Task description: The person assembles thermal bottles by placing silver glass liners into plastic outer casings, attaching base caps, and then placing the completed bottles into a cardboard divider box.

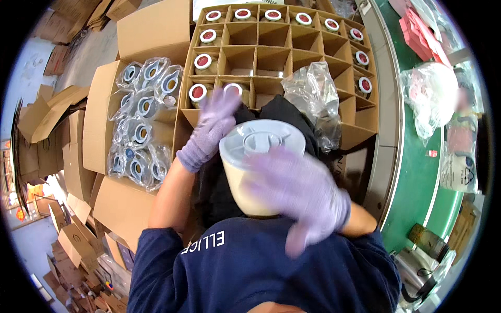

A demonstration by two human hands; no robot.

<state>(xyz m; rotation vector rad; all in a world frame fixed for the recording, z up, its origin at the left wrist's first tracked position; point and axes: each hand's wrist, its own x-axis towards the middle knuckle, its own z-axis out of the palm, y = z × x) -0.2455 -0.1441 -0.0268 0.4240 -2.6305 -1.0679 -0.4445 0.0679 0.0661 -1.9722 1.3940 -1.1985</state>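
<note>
Carton (pixel 99 120) of bagged pieces (pixel 144 106) stands left of the lidded container (pixel 235 175), which sits upright close before the person. The left hand (pixel 211 128) has its grip open, fingers stretched out near a red-and-white-capped jar (pixel 198 93), up and left of the container. The container itself looks stiff and smooth, so likely slippery, heavier if filled, and perhaps breakable; palms around the body, below the lid (pixel 262 136), seem the surest hold. The right hand (pixel 300 188) is blurred across its right side; whether that grip closes on it I cannot tell. Farther right of the container runs the green table (pixel 412 167).
</note>
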